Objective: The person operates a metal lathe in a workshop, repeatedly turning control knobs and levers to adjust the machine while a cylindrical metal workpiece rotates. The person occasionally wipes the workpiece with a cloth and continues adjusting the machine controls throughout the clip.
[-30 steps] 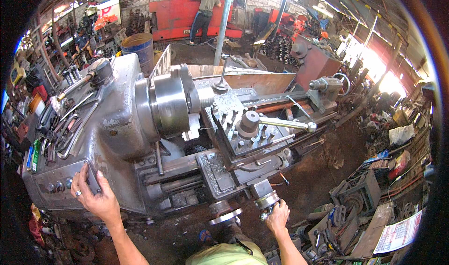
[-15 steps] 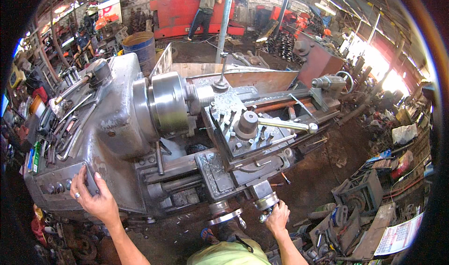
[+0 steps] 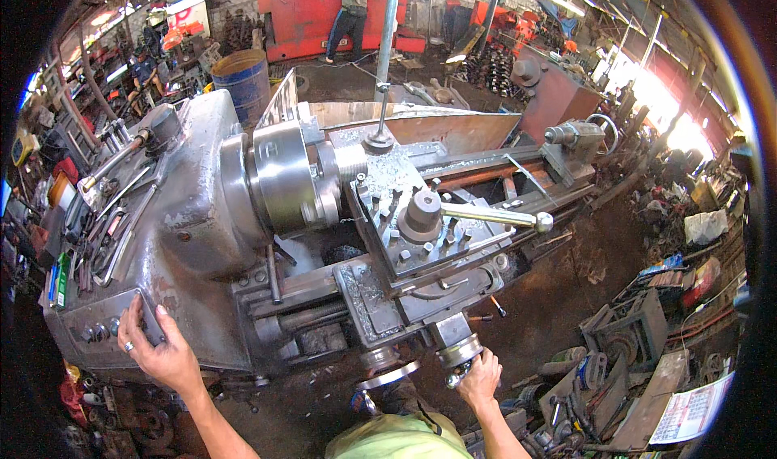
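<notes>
**Scuffed grey lathe, 2 hands at its near side**

Head view. Lathe (image 3: 190, 236) spans the frame, left edge to upper right: worn, oil-darkened casting. Chuck (image 3: 282, 172), left of centre: bright, right end blurred. Silvery chips (image 3: 394, 176) strewn over the carriage top. Left hand (image 3: 168, 358), lower left: thumb and fingers apart about a dark plate (image 3: 151, 323); contact uncertain. Right hand (image 3: 480, 376), lower centre-right: closed on a crank (image 3: 459, 351), grip mostly covered. Paper sheet (image 3: 690, 410), lower right: printed grid, illegible.
</notes>
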Motion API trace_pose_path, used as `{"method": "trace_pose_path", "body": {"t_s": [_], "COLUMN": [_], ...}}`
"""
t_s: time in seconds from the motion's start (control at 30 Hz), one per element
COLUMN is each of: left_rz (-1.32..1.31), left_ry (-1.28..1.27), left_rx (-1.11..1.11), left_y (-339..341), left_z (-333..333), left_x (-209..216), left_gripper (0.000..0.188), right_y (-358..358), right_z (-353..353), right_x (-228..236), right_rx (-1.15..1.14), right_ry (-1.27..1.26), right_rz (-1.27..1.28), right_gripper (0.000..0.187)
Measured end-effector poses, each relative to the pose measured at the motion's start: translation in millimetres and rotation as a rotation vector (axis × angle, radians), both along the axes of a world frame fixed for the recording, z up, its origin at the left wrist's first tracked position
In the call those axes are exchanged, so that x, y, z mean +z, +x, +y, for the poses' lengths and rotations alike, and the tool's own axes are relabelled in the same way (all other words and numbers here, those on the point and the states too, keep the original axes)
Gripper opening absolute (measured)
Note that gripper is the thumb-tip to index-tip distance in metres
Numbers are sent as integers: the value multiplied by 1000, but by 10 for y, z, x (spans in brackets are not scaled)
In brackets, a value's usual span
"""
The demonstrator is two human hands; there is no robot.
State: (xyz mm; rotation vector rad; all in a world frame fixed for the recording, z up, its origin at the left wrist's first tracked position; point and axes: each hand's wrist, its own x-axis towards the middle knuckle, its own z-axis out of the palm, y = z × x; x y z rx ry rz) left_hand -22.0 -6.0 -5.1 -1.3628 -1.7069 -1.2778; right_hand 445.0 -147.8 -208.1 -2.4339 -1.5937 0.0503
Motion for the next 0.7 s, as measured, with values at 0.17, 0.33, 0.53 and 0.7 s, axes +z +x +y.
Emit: {"method": "trace_pose_path", "body": {"t_s": [0.17,0.33,0.53,0.7], "left_rz": [9,-4,-2,-10], "left_ry": [0,-3,-6,-7], "left_rx": [-6,19,20,20], "left_y": [29,45,32,54], "left_z": [0,-9,-4,-12], "left_x": [15,19,5,18], "left_gripper": [33,33,33,33], "right_y": [-2,-25,-30,-22], "right_z": [3,4,4,-6], "right_x": [29,69,94,101], "right_rx": [14,38,47,71], "right_ry": [-5,40,45,32], "right_rz": [12,-10,3,2], "right_gripper": [58,54,53,53]}}
